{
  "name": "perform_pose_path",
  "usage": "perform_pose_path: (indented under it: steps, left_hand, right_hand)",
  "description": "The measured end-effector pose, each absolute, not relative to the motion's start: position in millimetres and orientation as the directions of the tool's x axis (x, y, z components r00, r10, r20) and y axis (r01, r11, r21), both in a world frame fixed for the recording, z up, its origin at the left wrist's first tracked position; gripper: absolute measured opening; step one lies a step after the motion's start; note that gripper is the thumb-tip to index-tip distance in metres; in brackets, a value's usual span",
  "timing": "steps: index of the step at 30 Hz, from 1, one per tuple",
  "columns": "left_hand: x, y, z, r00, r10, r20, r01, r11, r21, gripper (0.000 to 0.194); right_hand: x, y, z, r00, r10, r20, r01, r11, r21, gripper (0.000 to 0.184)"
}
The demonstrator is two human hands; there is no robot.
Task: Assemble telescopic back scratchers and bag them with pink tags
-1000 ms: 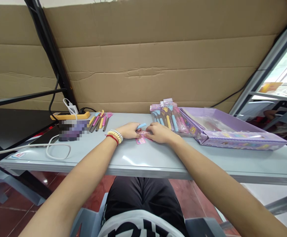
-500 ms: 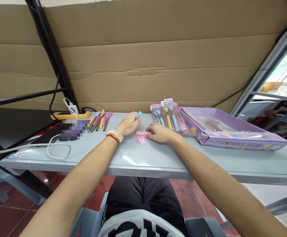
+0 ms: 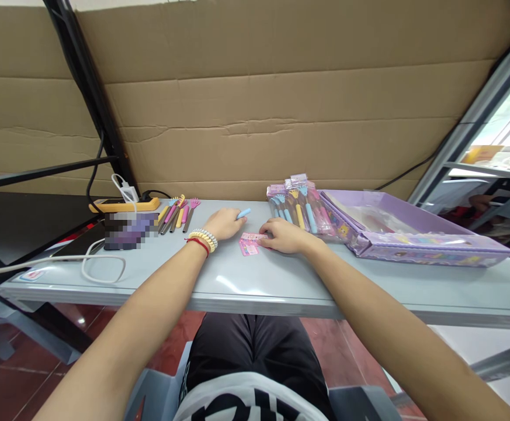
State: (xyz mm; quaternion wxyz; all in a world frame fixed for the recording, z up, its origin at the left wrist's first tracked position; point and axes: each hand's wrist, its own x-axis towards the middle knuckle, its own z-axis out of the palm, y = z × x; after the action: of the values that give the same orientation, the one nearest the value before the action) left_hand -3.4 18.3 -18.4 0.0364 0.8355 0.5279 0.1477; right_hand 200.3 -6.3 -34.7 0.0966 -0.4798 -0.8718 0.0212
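My left hand [image 3: 222, 223] is closed round a back scratcher, with its light-blue handle [image 3: 243, 214] sticking out past the fingers to the right; the rest of it is hidden. My right hand [image 3: 283, 235] rests on the table with curled fingers, pinching the right side of some small pink printed cards [image 3: 249, 245]. The cards lie flat between the two hands, and the right fingers partly cover them. Behind my right hand lie several back scratchers in clear bags [image 3: 298, 207], with blue, yellow and pink handles.
Several loose back scratchers [image 3: 178, 215] lie at the left rear of the grey table [image 3: 255, 280]. Farther left are a yellow power strip [image 3: 149, 204], a blurred purple object [image 3: 127, 231] and a white cable [image 3: 106, 280]. A purple open box [image 3: 412, 248] stands on the right.
My left hand has moved slightly left and down. The blue handle has swung from pointing up to lying flatter, toward the right. My right hand and the cards have stayed put.
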Motion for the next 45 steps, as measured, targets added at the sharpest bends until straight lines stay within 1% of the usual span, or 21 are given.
perform_pose_path:
  steps: [4,7,10,13,15,18,20,22,26,30,35,45]
  left_hand:
    - [-4.2,16.4,-15.9,0.296,0.942,0.157,0.927,-0.323,0.189,0.035]
    - [-4.9,17.1,-15.2,0.229,0.967,0.112,0.949,-0.247,0.196,0.035]
    - [-5.8,18.5,-15.4,0.202,0.974,0.103,0.954,-0.22,0.205,0.035]
    - [-6.6,19.3,-15.8,0.193,0.975,0.108,0.958,-0.211,0.195,0.03]
    - [-7.2,19.0,-15.8,0.187,0.976,0.108,0.962,-0.204,0.182,0.026]
    - [-8.2,18.1,-15.1,0.157,0.981,0.113,0.97,-0.175,0.171,0.022]
    - [-9.0,17.7,-14.7,0.131,0.985,0.116,0.974,-0.15,0.171,0.022]
    - [-9.7,18.0,-14.8,0.118,0.986,0.117,0.975,-0.137,0.172,0.023]
    - [-10.5,20.4,-16.9,0.119,0.986,0.116,0.979,-0.136,0.151,0.026]
    - [-10.3,23.2,-20.6,0.125,0.987,0.099,0.98,-0.138,0.141,0.031]
    - [-10.2,25.8,-25.2,0.108,0.991,0.079,0.984,-0.118,0.132,0.036]
    - [-12.7,29.8,-28.2,0.086,0.995,0.057,0.986,-0.093,0.138,0.042]
  right_hand:
    - [203.2,-6.5,-30.2,-0.479,0.851,0.214,0.842,0.515,-0.16,0.031]
    - [207.7,-5.7,-27.2,-0.427,0.862,0.273,0.855,0.484,-0.189,0.031]
    - [211.4,-5.1,-25.8,-0.393,0.866,0.309,0.859,0.466,-0.213,0.028]
    - [213.8,-5.1,-23.4,-0.338,0.874,0.349,0.861,0.437,-0.259,0.022]
    - [216.3,-5.0,-20.2,-0.245,0.888,0.389,0.883,0.37,-0.288,0.021]
    - [224.1,-4.1,-14.9,-0.046,0.9,0.433,0.932,0.195,-0.305,0.022]
    - [230.7,-3.1,-12.6,0.045,0.9,0.433,0.957,0.085,-0.276,0.024]
    - [236.1,-2.2,-11.7,0.088,0.91,0.405,0.972,0.01,-0.233,0.025]
    - [238.2,-2.0,-12.5,0.101,0.939,0.329,0.983,-0.043,-0.179,0.025]
    - [232.5,-2.9,-13.7,0.047,0.943,0.329,0.988,0.004,-0.153,0.026]
    - [228.1,-2.8,-15.5,0.021,0.942,0.336,0.989,0.03,-0.146,0.028]
    - [226.9,-2.4,-16.2,0.005,0.942,0.337,0.983,0.058,-0.177,0.029]
